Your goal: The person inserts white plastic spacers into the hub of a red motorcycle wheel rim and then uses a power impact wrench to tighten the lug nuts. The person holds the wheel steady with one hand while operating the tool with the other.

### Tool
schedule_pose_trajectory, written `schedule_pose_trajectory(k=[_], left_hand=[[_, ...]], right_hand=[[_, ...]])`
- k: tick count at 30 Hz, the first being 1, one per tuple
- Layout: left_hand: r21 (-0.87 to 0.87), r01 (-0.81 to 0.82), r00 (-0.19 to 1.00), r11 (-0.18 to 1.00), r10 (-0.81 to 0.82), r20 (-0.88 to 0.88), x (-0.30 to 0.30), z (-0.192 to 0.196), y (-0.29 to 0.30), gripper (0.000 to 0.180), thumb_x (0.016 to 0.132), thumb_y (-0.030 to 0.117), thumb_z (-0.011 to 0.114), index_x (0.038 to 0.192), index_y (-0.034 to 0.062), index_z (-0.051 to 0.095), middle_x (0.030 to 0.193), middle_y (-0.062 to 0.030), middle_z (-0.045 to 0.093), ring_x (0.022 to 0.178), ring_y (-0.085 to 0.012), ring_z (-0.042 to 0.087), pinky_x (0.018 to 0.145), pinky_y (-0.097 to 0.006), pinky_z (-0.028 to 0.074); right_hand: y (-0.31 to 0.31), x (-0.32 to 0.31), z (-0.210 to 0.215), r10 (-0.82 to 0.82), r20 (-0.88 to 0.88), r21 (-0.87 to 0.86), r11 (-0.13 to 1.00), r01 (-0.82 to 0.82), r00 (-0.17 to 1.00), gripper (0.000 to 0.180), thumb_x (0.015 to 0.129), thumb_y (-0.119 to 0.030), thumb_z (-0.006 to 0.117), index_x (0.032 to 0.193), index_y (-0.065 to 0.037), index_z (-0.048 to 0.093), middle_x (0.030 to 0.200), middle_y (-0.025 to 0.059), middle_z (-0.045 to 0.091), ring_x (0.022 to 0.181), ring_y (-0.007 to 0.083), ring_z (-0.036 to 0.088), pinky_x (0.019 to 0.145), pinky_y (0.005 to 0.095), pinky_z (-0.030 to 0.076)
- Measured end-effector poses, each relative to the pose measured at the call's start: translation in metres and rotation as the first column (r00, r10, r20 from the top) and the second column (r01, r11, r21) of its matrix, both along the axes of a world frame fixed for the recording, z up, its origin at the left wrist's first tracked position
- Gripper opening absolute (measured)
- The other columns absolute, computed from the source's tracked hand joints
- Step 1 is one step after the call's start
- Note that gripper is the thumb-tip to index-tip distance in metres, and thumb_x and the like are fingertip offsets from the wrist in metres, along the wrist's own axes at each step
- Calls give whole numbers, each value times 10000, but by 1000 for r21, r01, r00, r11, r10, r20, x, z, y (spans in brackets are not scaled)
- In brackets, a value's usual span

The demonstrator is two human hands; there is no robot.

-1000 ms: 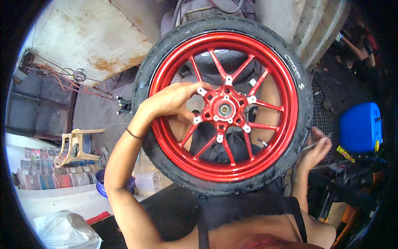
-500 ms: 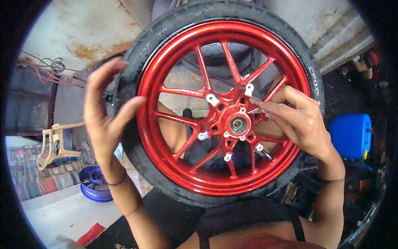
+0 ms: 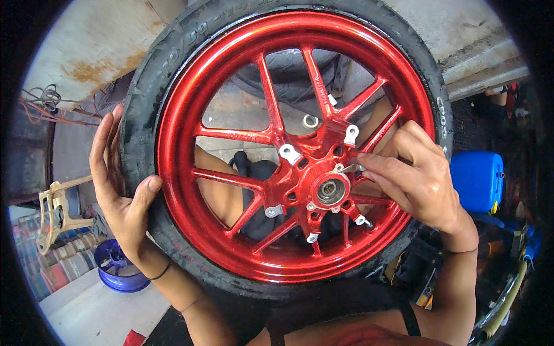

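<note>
Glossy red metal fills the middle: the motorcycle wheel (image 3: pixel 316 141) faces the wearer, ringed by its black tyre (image 3: pixel 141 109). The right hand (image 3: pixel 420 176) is nearer the hub (image 3: pixel 331 189), pinching a slim silver blade (image 3: pixel 350 168) whose long axis points left to the small lug (image 3: pixel 337 168) on the hub's far side; contact is too small to judge. A bare mounting tab (image 3: pixel 351 135) stands close, farther off. The left hand (image 3: pixel 126 199) spreads wide at the tyre's left edge. Near left, a purple wheel rim (image 3: pixel 122 277); right, a blue jerrycan (image 3: pixel 476 180).
</note>
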State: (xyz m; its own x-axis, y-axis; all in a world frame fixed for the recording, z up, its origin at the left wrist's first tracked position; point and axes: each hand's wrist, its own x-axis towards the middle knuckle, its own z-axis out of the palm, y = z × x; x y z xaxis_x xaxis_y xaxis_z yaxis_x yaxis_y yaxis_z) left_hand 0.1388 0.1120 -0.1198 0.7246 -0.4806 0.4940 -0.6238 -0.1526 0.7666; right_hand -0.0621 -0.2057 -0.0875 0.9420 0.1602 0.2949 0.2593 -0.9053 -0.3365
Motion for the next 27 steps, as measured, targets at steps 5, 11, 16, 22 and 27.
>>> schedule_pose_trajectory(k=[5, 11, 16, 22, 27], left_hand=[[-19, -6, 1000, 1000, 6, -3, 0, 0, -1, 977, 713, 324, 832, 1453, -60, 324, 1474, -253, 400, 1400, -333, 361, 1183, -421, 216], [-16, -6, 1000, 1000, 6, 0, 2, 0, -3, 1021, 671, 327, 857, 1456, -54, 325, 1473, -256, 402, 1397, -336, 366, 1181, -421, 219], [0, -12, 999, 1000, 12, 35, 2, -1, -2, 1032, 662, 331, 860, 1455, -56, 325, 1468, -258, 408, 1390, -340, 375, 1177, -420, 227], [2, -10, 999, 1000, 10, 35, 4, 1, -5, 1035, 657, 320, 862, 1456, -58, 322, 1464, -261, 414, 1378, -340, 391, 1171, -419, 241], [23, -14, 999, 1000, 13, 51, 7, -1, -4, 1035, 659, 316, 862, 1458, -55, 320, 1460, -263, 418, 1374, -341, 397, 1169, -417, 247]], right_hand=[[3, 1, 8, -5, -59, -51, 999, 1, 998, 331, 680, -51, 794, 999, -47, 705, 753, 57, 558, 687, 226, 511, 584, 341, 412], [3, 6, 9, 44, -50, -101, 994, -49, 998, 358, 653, -63, 802, 996, -28, 702, 745, 52, 566, 669, 215, 505, 578, 337, 412], [-3, 12, 7, 136, -26, -168, 976, -139, 990, 430, 604, -127, 806, 1006, -11, 704, 740, 38, 565, 664, 203, 488, 566, 331, 408], [-5, 15, 6, 191, -4, -210, 959, -188, 982, 462, 583, -149, 797, 1011, 4, 711, 739, 32, 560, 659, 199, 479, 532, 319, 405], [-7, 17, 4, 224, 4, -232, 948, -217, 975, 467, 579, -135, 789, 1015, 14, 711, 753, 36, 567, 663, 197, 490, 525, 310, 415]])
